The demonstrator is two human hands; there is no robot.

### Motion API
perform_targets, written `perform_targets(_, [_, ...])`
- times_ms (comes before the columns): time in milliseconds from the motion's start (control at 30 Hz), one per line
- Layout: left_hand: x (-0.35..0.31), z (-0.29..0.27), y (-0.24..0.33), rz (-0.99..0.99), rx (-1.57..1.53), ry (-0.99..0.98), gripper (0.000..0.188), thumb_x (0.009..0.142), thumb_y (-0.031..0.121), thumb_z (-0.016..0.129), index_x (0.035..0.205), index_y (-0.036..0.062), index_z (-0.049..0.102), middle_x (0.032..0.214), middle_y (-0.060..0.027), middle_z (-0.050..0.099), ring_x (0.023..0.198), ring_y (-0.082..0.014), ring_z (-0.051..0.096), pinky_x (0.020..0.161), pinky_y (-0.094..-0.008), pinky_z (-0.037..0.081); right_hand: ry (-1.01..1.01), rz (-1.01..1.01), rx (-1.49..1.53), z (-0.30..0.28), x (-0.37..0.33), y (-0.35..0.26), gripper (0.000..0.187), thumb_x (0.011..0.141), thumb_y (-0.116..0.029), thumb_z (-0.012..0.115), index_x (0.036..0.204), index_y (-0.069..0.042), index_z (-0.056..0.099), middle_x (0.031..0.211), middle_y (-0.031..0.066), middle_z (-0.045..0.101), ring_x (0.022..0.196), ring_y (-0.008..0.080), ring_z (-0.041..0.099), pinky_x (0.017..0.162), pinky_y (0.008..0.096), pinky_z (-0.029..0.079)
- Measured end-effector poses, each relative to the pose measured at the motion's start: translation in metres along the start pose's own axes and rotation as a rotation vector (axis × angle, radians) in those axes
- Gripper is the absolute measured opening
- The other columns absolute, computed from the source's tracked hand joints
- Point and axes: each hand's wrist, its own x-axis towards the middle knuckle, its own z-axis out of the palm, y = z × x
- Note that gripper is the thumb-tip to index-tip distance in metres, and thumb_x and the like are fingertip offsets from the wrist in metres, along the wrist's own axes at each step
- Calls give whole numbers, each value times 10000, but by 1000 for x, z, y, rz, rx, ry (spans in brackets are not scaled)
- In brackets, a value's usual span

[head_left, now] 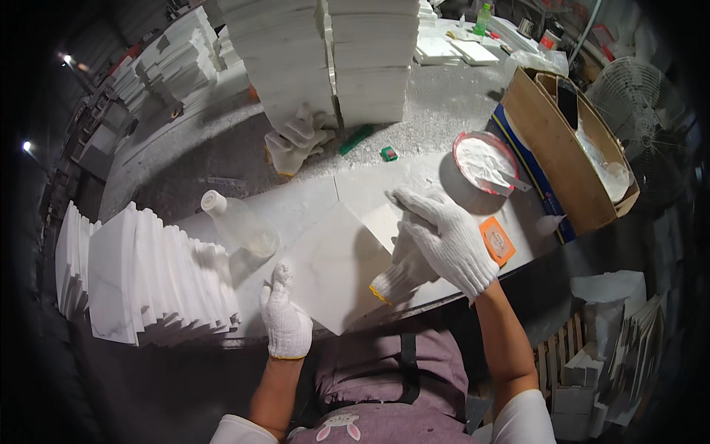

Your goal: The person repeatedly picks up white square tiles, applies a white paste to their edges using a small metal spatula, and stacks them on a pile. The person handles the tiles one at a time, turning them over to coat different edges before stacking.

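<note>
A square white marble tile (333, 259) lies tilted corner-on at the near edge of the worktop, one corner sticking out over it. My left hand (287, 322), in a white knit glove, grips the tile's left edge, thumb upward and fingers partly hidden. To the right, my gloved right hand (447, 240) is closed over a loose white glove (403, 277) with a yellow cuff, beside the tile's right edge. Part of a second pale piece (383, 223) shows just beyond that edge. An orange square box (497, 241) sits by my right wrist.
Many tiles stand in a row (159, 274) at left, beside a clear plastic bottle (240, 226). Tall tile stacks (370, 66) rise behind, with crumpled gloves (296, 142) before them. A red-rimmed bowl of white paste (482, 159) and a cardboard box (543, 133) stand at right.
</note>
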Motion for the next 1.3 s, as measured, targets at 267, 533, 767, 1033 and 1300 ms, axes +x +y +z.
perform_targets(267, [-10,-18,3,-223,-51,-118,418,1013,209,581,1361,-20,543,1313,-141,626,1188,-260,619,1025,-424,506,-291,-102,-82,12,14,4,352,921,-204,593,1258,-191,692,914,201,664,830,383,661,735,450,528])
perform_targets(533, [-18,-12,24,-390,-129,-179,411,1041,206,535,1386,-18,518,1342,-160,611,1214,-268,616,1039,-430,506,-691,-42,1,-16,-32,10,386,933,-216,610,1310,-269,674,976,150,676,855,341,660,773,407,531])
perform_targets(767, [-27,-17,45,-425,-202,-67,299,1048,115,503,1324,6,542,1321,-140,617,1231,-275,603,1079,-457,487,-281,289,215,-40,-42,28,432,935,-97,565,1353,7,603,1282,162,684,1161,202,649,1021,311,478])
perform_targets(1033, [-38,-13,56,-408,-224,-164,321,1051,94,478,1347,-26,504,1342,-161,596,1247,-281,592,1090,-473,476,-180,180,63,-28,-26,29,416,921,-107,598,1326,-19,634,1221,167,703,1108,242,676,974,310,500])
perform_targets(1300, [-46,-16,43,-95,-5,-182,419,1011,115,537,1384,-60,465,1352,-187,577,1241,-311,596,1073,-489,488,372,-94,-17,-3,49,27,572,926,-206,691,1463,-123,513,1278,217,614,1244,280,592,983,364,514])
